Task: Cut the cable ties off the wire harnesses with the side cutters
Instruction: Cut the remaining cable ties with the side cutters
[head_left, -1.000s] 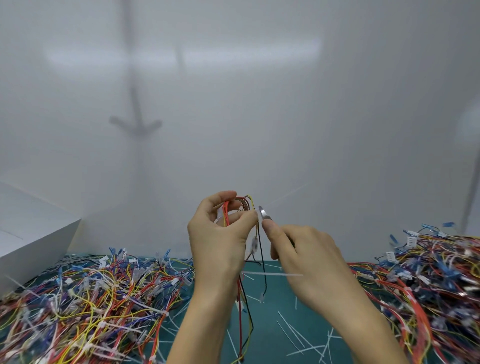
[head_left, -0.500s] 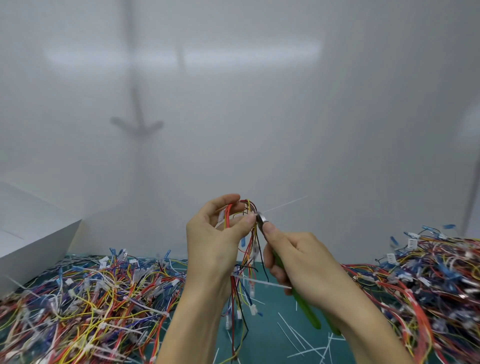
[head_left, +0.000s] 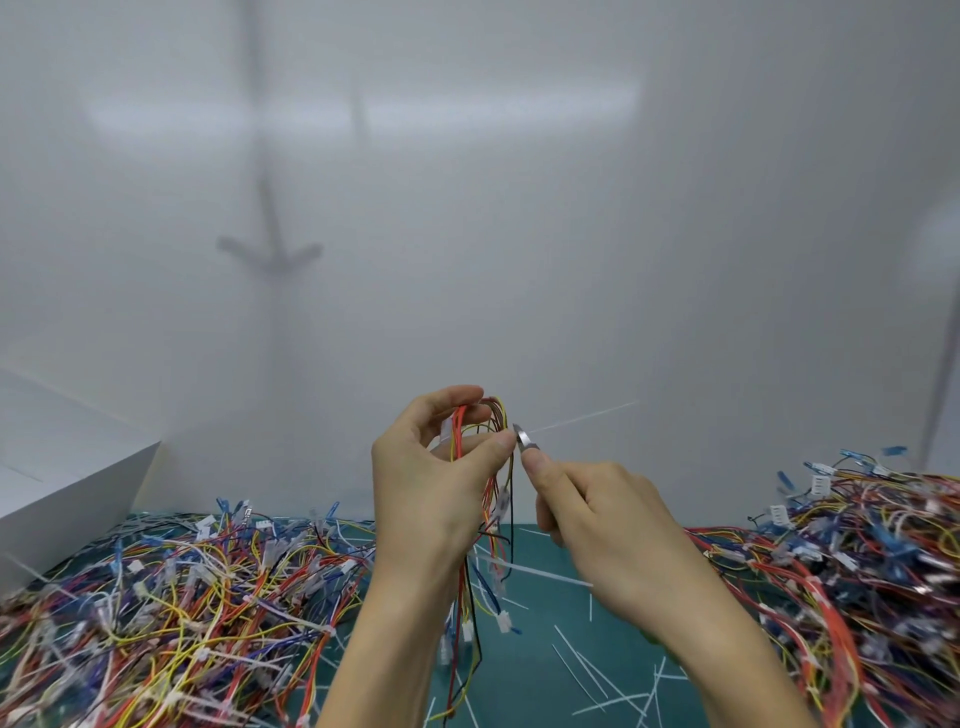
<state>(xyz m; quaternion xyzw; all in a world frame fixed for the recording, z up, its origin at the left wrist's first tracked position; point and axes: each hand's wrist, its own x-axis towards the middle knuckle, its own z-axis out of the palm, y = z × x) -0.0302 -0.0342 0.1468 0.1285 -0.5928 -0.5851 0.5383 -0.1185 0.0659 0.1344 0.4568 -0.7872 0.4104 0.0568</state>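
Note:
My left hand (head_left: 434, 483) holds up a wire harness (head_left: 491, 514) of red, yellow, brown and black wires, pinching its looped top between thumb and fingers. The wires hang down to the green mat (head_left: 524, 675). My right hand (head_left: 602, 525) grips the side cutters (head_left: 523, 440); only the metal jaws show, their tip at the harness beside my left thumb. A thin white cable tie tail (head_left: 582, 417) sticks out to the right from the jaws. A second white tie (head_left: 540, 574) crosses the harness lower down.
A big heap of tied harnesses (head_left: 171, 608) covers the mat on the left, another heap (head_left: 857, 566) on the right. Cut white tie pieces (head_left: 597, 675) litter the mat between them. A white box (head_left: 62, 493) stands at the far left. A white wall rises behind.
Both hands have risen a little with the harness. The cutter jaws stay at the top of the bundle, and the green handles seen half a second ago are now hidden behind my right hand.

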